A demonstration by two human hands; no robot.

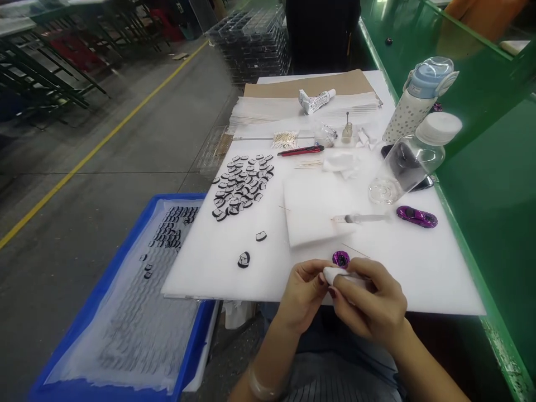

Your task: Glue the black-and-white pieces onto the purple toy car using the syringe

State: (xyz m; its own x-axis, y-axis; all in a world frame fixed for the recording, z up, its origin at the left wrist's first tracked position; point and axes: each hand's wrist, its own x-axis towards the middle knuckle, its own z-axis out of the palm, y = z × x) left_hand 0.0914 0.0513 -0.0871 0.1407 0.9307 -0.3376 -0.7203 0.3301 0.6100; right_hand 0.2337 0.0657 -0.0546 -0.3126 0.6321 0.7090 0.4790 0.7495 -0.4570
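Observation:
Near the table's front edge, my left hand is closed in a pinch, its fingertips meeting those of the other hand; what it pinches is too small to name. My right hand grips a white cloth wrapped at its fingertips. Just beyond the fingers lies a small purple toy car, partly hidden. Farther right is another purple toy car. A syringe rests partly on a white foam sheet. Left of it are a pile of black-rimmed pieces and two separate spots of pieces.
A clear bottle and a dotted bottle stand at the right. Behind lie a red cutter, cotton swabs, a small jar and a tube. A blue tray sits lower left.

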